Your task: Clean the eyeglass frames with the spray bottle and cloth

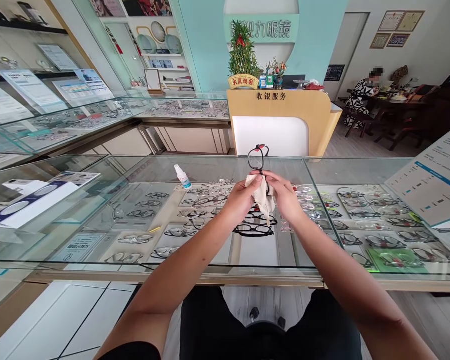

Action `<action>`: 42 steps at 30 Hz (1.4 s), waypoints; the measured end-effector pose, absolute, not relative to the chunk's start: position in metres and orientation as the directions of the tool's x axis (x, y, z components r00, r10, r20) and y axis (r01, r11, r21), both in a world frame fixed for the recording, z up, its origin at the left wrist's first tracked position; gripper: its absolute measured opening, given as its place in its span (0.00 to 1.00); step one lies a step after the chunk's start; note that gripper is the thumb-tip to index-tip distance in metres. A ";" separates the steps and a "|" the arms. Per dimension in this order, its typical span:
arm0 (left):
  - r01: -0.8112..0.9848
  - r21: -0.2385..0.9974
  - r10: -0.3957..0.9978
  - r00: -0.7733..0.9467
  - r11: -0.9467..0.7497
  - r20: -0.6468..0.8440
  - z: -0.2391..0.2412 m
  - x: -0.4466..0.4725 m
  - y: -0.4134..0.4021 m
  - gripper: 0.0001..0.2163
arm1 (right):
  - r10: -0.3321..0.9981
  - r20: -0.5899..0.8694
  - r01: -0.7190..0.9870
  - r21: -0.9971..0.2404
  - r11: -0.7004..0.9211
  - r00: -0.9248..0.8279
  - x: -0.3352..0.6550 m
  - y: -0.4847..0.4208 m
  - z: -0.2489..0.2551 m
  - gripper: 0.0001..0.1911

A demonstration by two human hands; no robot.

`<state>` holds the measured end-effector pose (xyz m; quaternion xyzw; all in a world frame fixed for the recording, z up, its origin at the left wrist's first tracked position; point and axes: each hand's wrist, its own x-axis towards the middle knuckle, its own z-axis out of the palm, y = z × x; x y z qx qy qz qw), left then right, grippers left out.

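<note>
Above the glass counter, a pair of dark-framed eyeglasses stands on end, one lens up and the lower part wrapped in a pale cleaning cloth. My left hand is closed on the cloth, thumb pressing it against the lower lens area. From the other side, my right hand grips the eyeglasses near the bridge and the cloth's edge, with its fingers partly hidden. The cloth's loose end hangs between both hands. Below, inside the case, lie black-framed glasses. A white spray bottle stands on the counter to the left.
The glass display counter runs across in front of me, with rows of glasses inside. A white box lies at left, and a printed sign leans at right. Beyond stands a wooden cashier desk; a person sits far right.
</note>
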<state>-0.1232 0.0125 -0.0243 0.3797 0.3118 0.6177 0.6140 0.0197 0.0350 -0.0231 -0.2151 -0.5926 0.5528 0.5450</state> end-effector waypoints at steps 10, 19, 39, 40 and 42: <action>-0.564 0.825 0.993 0.112 0.037 0.032 -0.015 -0.126 0.010 0.25 | 0.802 0.518 -0.301 -0.848 0.436 -0.299 0.021 0.031 -0.021 0.17; -0.361 0.930 0.989 0.097 -0.072 0.114 -0.018 -0.128 0.008 0.31 | 0.895 0.375 -0.424 -0.871 0.250 -0.241 0.020 0.034 -0.024 0.18; -0.360 0.928 0.973 0.164 -0.092 0.160 -0.019 -0.136 0.012 0.27 | 0.903 0.380 -0.376 -0.881 0.287 -0.201 0.023 0.037 -0.022 0.22; -0.353 0.930 0.973 0.162 -0.097 0.163 -0.019 -0.136 0.011 0.28 | 0.906 0.367 -0.381 -0.885 0.269 -0.212 0.023 0.037 -0.022 0.23; -0.343 0.933 0.977 0.134 -0.112 0.166 -0.019 -0.135 0.011 0.29 | 0.897 0.370 -0.387 -0.885 0.260 -0.243 0.022 0.036 -0.023 0.22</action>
